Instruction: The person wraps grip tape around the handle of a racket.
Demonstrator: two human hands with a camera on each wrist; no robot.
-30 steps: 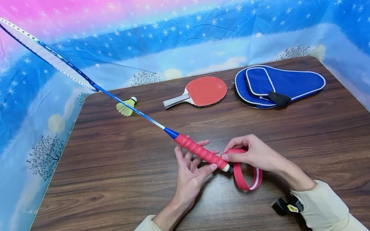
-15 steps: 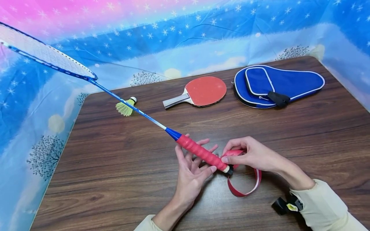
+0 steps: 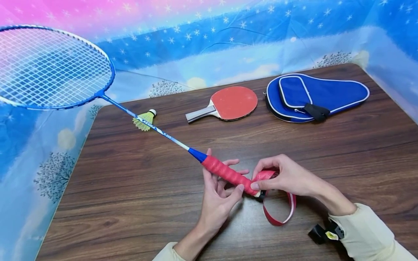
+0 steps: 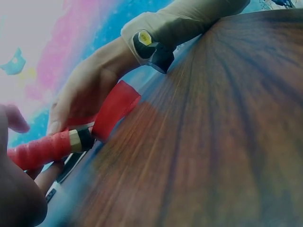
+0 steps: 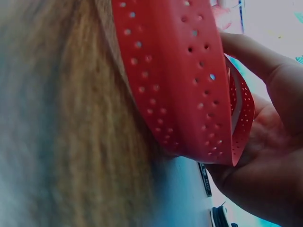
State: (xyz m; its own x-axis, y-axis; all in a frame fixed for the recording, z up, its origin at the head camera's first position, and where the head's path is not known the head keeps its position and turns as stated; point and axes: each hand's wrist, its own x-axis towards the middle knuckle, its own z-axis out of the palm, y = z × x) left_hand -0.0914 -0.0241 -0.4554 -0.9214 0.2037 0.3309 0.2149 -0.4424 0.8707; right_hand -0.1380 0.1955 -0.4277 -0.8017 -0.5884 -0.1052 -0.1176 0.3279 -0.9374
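In the head view a blue and white badminton racket (image 3: 176, 140) slants from upper left to centre, its strung head above the table's left corner. My left hand (image 3: 213, 204) holds its red-wrapped handle between thumb and fingers, with other fingers extended behind it. At the handle's butt, my right hand (image 3: 294, 177) pinches perforated red grip tape (image 3: 265, 175) against the wrap. The tape's loose length hangs in a loop below that hand; the right wrist view shows the loop (image 5: 189, 94) close up. A pale strip and black end cap (image 4: 86, 138) show past the wrap in the left wrist view.
On the brown wooden table (image 3: 130, 203) lie a yellow shuttlecock (image 3: 145, 120) behind the racket shaft, a red table tennis bat (image 3: 233, 103), and a blue zipped case (image 3: 330, 92) at the back right. A snowflake-patterned cloth (image 3: 196, 43) hangs behind the table.
The racket has turned about its shaft, so its strings now face the camera. The tape has gone further round the butt, and less pale handle shows. Both hands stay in nearly the same place.
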